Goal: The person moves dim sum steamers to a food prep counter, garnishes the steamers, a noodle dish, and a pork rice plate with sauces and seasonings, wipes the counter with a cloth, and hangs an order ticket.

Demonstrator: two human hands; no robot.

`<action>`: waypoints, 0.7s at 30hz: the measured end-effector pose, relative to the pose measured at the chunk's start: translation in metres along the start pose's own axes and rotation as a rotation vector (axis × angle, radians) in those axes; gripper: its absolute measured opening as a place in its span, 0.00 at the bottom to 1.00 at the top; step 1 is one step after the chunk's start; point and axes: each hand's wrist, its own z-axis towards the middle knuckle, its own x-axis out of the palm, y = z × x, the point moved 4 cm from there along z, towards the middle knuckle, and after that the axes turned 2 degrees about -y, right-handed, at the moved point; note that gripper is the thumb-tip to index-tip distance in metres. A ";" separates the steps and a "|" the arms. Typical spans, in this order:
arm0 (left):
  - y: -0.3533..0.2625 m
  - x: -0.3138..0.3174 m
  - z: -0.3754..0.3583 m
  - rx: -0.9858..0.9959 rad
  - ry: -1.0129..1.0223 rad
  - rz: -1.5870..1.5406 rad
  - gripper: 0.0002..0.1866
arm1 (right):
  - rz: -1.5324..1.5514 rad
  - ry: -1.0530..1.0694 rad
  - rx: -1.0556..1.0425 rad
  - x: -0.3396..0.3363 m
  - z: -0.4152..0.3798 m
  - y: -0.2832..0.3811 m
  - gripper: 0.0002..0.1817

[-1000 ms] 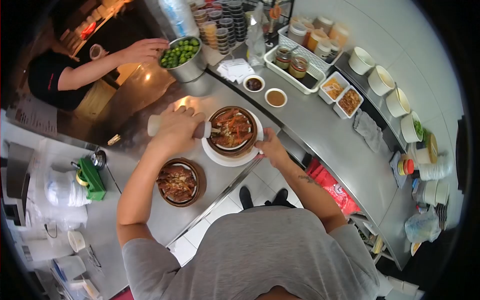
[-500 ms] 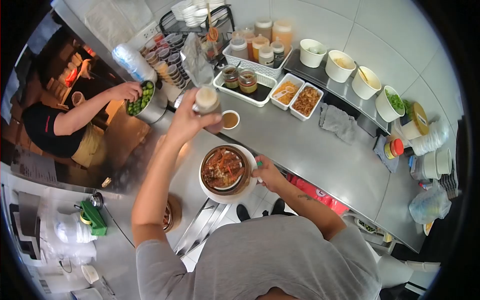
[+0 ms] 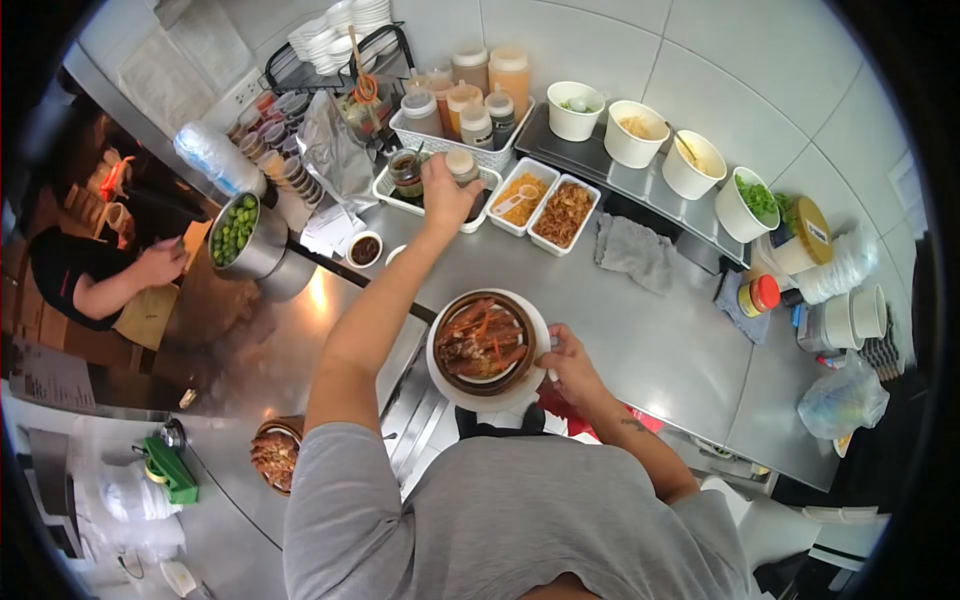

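Note:
My left hand (image 3: 450, 195) is closed round a small jar with a pale lid (image 3: 463, 165), at the right side of the white basket tray (image 3: 472, 224). A glass jar of dark sauce (image 3: 407, 172) stands in the tray's left part. My right hand (image 3: 572, 366) grips the rim of a white plate (image 3: 440, 373) in front of my body. On the plate sits a round brown steamer (image 3: 528, 375) filled with reddish-brown, glazed food (image 3: 480, 335), possibly chicken feet. My left forearm partly covers a small white sauce cup (image 3: 396, 254).
A cup of dark sauce (image 3: 365, 248), tubs of orange shreds (image 3: 520, 197) and fried brown bits (image 3: 565, 215), and a grey cloth (image 3: 636, 252) lie on the counter. A second steamer (image 3: 284, 428) stands left. Beyond a pot of green limes (image 3: 240, 235) is a co-worker's hand (image 3: 163, 262).
My left hand has carried the jar from above the small sauce cup to the basket tray. The plate stays in my right hand. The co-worker's hand has left the lime pot.

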 end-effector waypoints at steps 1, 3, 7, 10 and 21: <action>0.001 0.003 0.000 0.011 0.003 -0.016 0.33 | 0.025 -0.009 -0.013 0.001 0.001 0.004 0.20; 0.005 0.004 -0.001 0.035 0.010 -0.050 0.33 | 0.053 -0.032 -0.052 -0.001 0.009 0.001 0.19; 0.009 -0.030 0.000 -0.011 0.185 0.076 0.25 | 0.054 -0.116 -0.116 -0.004 0.025 0.002 0.19; 0.017 -0.028 -0.016 -0.087 0.548 -0.001 0.15 | 0.062 -0.151 -0.117 -0.002 0.030 0.003 0.19; 0.003 0.019 -0.037 -0.024 0.613 -0.106 0.15 | 0.052 -0.203 -0.149 0.002 0.033 0.004 0.25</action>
